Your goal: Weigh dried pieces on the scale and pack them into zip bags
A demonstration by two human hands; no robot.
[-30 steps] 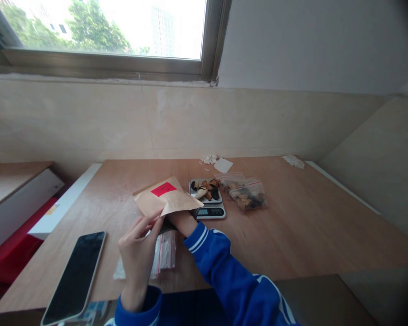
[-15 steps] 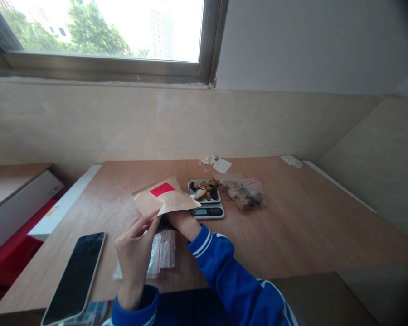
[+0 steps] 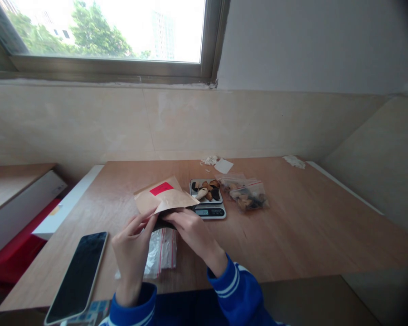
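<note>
I have the paper pouch [image 3: 165, 197] over the worktop [image 3: 302, 226], its right corner overlapping my view of the scale [image 3: 221, 211] and its dark opening facing me. The left hand [image 3: 134, 242] pinches the pouch's near edge between thumb and fingers. The right hand [image 3: 192, 230] is at the opening, fingertips hidden, so I can't tell whether they grip anything. Dried slices [image 3: 209, 190] lie on the scale. I'd judge the step as working at the pouch's mouth; the next move calls for a firm left pinch and an unblocked opening.
</note>
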